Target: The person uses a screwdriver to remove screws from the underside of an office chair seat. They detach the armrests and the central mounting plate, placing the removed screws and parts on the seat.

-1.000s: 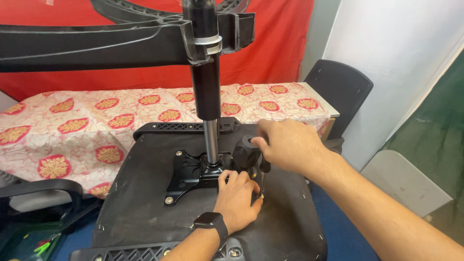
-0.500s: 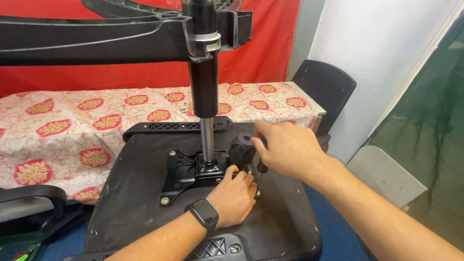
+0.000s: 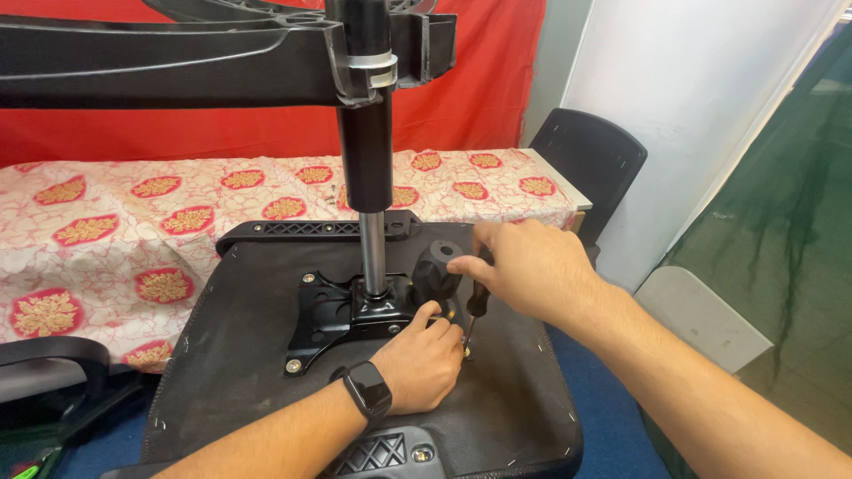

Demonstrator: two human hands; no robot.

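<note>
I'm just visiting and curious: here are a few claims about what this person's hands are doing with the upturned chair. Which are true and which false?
1. The right hand grips a black-handled screwdriver pointing down at the black chair seat underside. True.
2. The left hand is lifted high above the seat. False: it rests on the seat beside the black metal mounting plate.
3. A black smartwatch sits on the left wrist. True.
4. The silver gas-lift column lies flat on the table. False: it stands upright from the plate.
5. The cloth on the table behind is plain blue. False: it is white with red and gold floral medallions.
</note>
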